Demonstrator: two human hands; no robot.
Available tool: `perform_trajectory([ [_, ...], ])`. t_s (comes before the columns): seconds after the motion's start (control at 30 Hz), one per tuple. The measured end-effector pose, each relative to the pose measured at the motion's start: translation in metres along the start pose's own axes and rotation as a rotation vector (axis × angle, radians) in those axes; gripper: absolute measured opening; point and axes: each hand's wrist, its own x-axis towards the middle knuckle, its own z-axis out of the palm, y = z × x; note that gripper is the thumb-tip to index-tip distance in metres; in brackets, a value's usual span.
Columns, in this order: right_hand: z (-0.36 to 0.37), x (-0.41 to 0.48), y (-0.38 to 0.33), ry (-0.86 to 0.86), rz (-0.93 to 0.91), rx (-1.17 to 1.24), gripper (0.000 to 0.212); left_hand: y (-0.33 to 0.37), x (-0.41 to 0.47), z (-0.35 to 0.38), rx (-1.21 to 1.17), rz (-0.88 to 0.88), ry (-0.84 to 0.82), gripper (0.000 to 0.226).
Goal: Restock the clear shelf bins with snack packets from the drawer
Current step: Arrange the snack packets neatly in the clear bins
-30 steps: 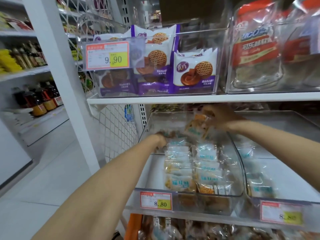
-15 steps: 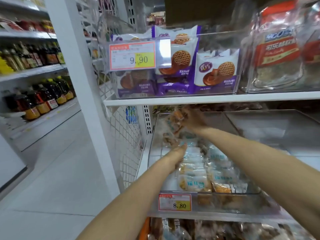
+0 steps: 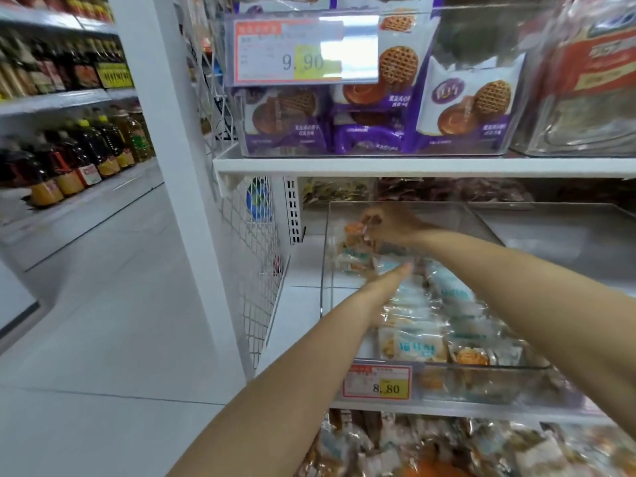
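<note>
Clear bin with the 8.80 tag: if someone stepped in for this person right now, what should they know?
Right hand: pinches a snack packet over the back of the clear bin.
Left hand: open, straight fingers resting on the rows of packets in the bin.
Done: those rows fill the bin's front and middle.
Left: set the held packet down at the back, then probably fetch more; further packets show below the bin.

Clear shelf bin (image 3: 481, 380) half full; pale blue-white snack packets (image 3: 416, 346) lying flat, rows overlapping toward front.
</note>
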Motion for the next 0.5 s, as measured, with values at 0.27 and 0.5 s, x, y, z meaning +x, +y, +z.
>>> perform_trajectory([
  [0.27,0.017,-0.002,0.008,-0.106,0.018,-0.095,0.010,0.009,-0.020,0.008,-0.033,-0.002,-0.020,0.101],
  [0.5,0.016,-0.008,0.005,-0.049,0.044,-0.130,0.016,0.015,-0.038,0.003,-0.006,-0.003,0.012,0.063],
])
